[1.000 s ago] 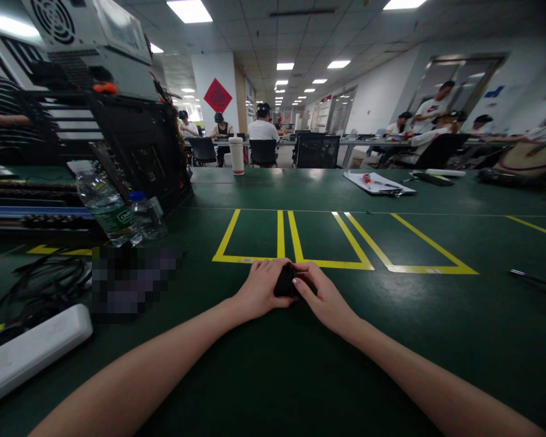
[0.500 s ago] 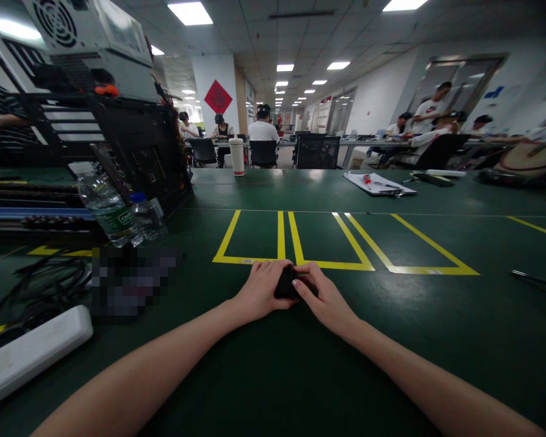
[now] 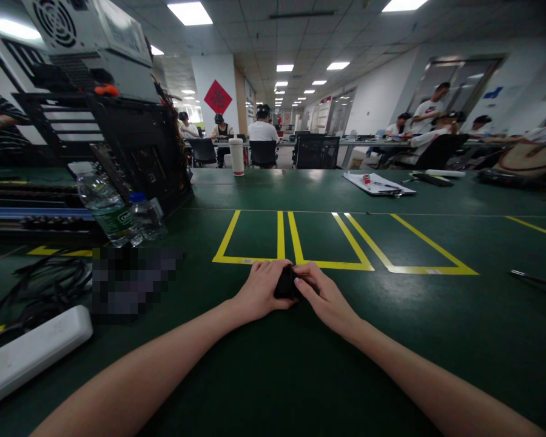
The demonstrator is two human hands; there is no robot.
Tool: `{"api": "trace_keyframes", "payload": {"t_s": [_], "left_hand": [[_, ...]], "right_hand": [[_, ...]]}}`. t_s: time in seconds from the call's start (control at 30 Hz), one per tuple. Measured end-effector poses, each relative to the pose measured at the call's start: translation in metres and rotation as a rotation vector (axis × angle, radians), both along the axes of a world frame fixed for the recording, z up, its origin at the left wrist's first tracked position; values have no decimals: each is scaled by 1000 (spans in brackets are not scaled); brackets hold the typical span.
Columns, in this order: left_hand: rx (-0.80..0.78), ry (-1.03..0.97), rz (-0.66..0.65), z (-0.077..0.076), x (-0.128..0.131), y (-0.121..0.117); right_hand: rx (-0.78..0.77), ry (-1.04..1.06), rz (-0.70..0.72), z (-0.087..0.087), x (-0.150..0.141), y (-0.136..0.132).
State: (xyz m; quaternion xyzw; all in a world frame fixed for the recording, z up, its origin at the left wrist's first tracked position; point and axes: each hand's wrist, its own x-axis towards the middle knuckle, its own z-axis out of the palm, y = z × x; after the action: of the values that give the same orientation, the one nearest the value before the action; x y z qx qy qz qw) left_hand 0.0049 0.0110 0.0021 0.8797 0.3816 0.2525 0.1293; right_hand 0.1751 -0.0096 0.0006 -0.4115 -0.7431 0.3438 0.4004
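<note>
A small black object [image 3: 284, 284], boxy in outline, sits between my two hands just in front of the yellow tape on the green table [image 3: 282, 364]. My left hand [image 3: 260, 289] wraps it from the left, fingers over the far side and thumb along the near side. With thumb and fingertips, my right hand [image 3: 323, 294] grips its right edge. The fingers cover much of the object, so its exact kind cannot be made out. Yellow tape outlines [image 3: 332, 264] lie on the table just beyond both hands.
To the left are a white power strip [image 3: 36, 355], black cables [image 3: 45, 291], plastic bottles [image 3: 107, 209] and an opened computer case [image 3: 150, 139]. Farther back stand a white cup [image 3: 237, 158] and a clipboard [image 3: 377, 184]. A pen-like black item [image 3: 534, 278] lies right. People sit at distant tables.
My right thumb has shifted very slightly at the black object's right edge. Otherwise both hands and the object stay in the same place.
</note>
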Motion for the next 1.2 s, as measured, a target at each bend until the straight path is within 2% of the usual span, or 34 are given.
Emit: {"api": "trace_keyframes", "payload": {"t_s": [0.3, 0.53, 0.8, 1.2], "left_hand": [[-15, 10, 4, 3, 0, 0], [-28, 12, 10, 3, 0, -1], [-16, 16, -2, 5, 0, -3], [-8, 22, 14, 3, 1, -2]], "right_hand": [[-1, -1, -38, -3, -2, 2], [-11, -48, -19, 3, 0, -1], [-15, 84, 7, 1, -1, 1], [-130, 77, 30, -4, 1, 6]]}}
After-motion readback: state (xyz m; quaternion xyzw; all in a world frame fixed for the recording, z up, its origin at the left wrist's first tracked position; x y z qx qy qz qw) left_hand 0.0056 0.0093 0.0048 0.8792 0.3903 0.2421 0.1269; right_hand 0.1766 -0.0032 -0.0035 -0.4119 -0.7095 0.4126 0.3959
